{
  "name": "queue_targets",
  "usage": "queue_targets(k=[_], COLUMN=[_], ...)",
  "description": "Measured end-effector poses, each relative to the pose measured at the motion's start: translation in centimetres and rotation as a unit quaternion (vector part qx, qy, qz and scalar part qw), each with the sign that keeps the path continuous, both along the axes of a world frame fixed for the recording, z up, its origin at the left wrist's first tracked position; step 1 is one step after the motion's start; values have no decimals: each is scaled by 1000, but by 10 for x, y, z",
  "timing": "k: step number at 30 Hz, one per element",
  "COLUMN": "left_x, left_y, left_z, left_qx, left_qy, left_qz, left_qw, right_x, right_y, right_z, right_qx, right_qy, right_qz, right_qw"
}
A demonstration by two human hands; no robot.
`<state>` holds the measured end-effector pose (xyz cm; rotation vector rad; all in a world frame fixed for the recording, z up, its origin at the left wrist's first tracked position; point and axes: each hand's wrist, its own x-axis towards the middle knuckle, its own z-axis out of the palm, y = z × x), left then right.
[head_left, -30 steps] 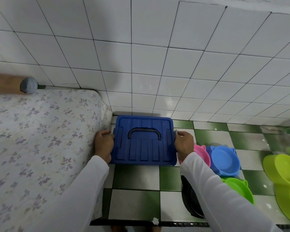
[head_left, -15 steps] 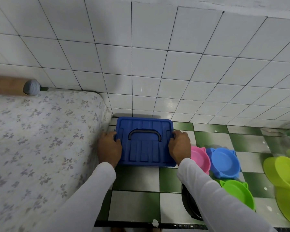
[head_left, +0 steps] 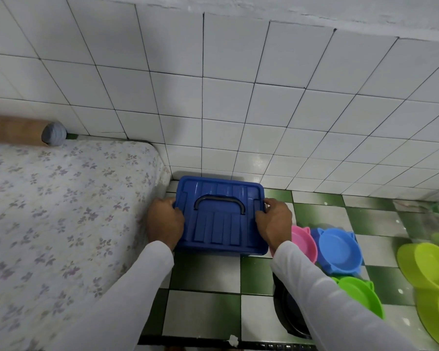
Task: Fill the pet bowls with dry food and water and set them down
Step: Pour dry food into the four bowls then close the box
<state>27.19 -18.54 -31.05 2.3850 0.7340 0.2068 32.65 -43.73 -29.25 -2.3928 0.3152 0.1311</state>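
Green-white checked floor (head_left: 203, 312) | white tiled wall (head_left: 226, 97) | floral mattress (head_left: 61, 211)

Nothing to read here: no lettering, label, brand or number shows on the blue box lid (head_left: 221, 214), the bowls (head_left: 338, 250), the wall tiles or the flowered bed cover.
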Motion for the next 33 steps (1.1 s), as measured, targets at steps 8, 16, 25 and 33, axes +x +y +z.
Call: queue_targets(k=[8,16,25,33], left_x=[13,-25,-78,-109], left_y=[27,116,228,304], left_z=[47,75,73,54], left_qx=[20,58,43,-9], left_qy=[-79,-119,-47,-21], left_qz=[33,72,170,194], left_qw=[996,989,983,981], right_x=[-4,-13,-35,-54], right_y=[32,119,233,302], right_z=[40,69,67,57], right_qx=[110,211,210,168], right_qy=[-73,-80,-58,-49], right_qz=[-41,29,145,211], right_qw=[990,974,965,962])
